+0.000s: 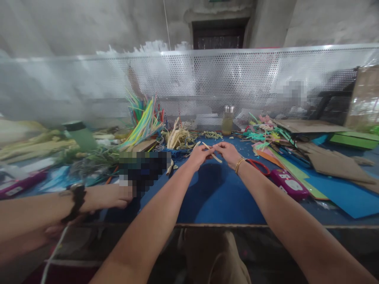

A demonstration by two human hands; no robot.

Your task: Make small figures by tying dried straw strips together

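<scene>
Just above the frame's centre, my left hand and right hand pinch one pale strip, fingers closed on it. It looks straight and barely worked. The heap of strips up-left seems unhandled.

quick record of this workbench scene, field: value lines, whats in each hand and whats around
left hand: pinching a pale strip
right hand: pinching the same pale strip, gold bracelet on wrist
surface: blue table
by right wrist: red scissors, pink device beyond
back: jar, coloured strips, perforated screen
far left: another person's hand, black wristband
</scene>
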